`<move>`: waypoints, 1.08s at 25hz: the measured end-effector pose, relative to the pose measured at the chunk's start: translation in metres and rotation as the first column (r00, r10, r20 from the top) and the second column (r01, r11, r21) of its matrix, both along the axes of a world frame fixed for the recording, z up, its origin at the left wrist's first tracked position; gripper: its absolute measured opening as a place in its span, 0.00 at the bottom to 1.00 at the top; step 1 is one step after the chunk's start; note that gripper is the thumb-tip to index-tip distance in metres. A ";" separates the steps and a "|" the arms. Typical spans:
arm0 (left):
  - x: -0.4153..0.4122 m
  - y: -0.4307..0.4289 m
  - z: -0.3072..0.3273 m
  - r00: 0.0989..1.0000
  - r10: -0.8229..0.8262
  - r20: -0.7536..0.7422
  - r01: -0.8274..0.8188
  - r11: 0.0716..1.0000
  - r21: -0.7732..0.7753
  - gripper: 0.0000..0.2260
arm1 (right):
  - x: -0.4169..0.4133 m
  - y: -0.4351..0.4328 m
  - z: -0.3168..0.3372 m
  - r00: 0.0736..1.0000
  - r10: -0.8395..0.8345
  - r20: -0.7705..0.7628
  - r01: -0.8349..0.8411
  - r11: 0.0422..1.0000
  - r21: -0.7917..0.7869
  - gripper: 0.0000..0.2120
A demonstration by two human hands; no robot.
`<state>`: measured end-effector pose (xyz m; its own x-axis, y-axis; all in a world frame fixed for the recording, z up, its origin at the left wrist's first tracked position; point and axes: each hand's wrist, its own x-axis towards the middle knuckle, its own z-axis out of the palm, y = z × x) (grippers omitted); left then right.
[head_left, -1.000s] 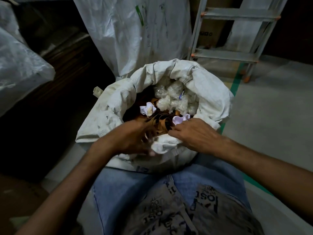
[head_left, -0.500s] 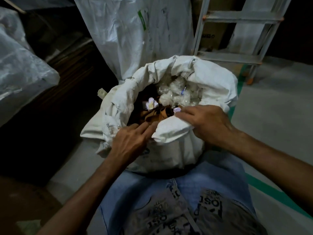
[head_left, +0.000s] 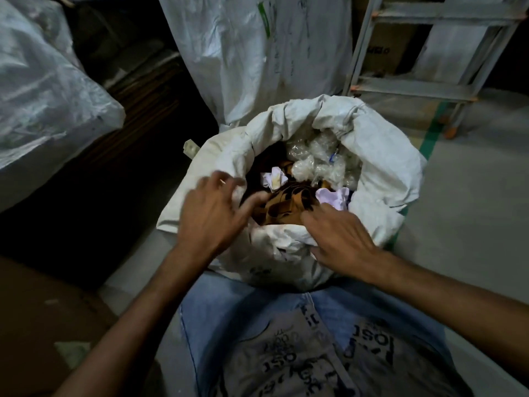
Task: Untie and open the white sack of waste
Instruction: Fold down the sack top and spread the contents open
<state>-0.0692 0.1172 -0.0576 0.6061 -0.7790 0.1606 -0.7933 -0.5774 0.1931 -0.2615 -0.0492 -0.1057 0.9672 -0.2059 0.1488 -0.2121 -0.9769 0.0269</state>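
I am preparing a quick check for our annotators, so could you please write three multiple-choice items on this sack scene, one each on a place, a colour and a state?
1. Where does the ladder stand?
A. behind the sack, to the right
B. inside the sack
C. on the person's lap

2. What colour is the floor stripe?
A. red
B. green
C. yellow

3. How is the white sack now?
A. tied shut
B. lying flat and empty
C. open, rim rolled back

Answers:
1 A, its rungs show beyond the sack.
2 B, the stripe is green.
3 C, the waste shows inside, with the left hand and right hand at the rim.
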 end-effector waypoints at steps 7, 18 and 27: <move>0.020 -0.009 -0.063 0.694 0.428 -0.579 -0.542 0.840 -0.030 0.25 | -0.013 0.023 -0.026 0.991 0.011 0.132 0.004 0.994 -0.114 0.12; 0.069 0.006 -0.034 -0.067 -0.503 -0.862 -0.906 0.392 -0.158 0.15 | 0.125 -0.020 0.081 0.997 -0.058 -0.055 0.076 0.905 0.418 0.35; 0.111 0.016 -0.018 -0.016 -0.165 -0.986 -0.767 0.634 -0.094 0.15 | 0.301 -0.053 0.039 0.923 0.325 -0.204 -0.335 0.942 -0.015 0.28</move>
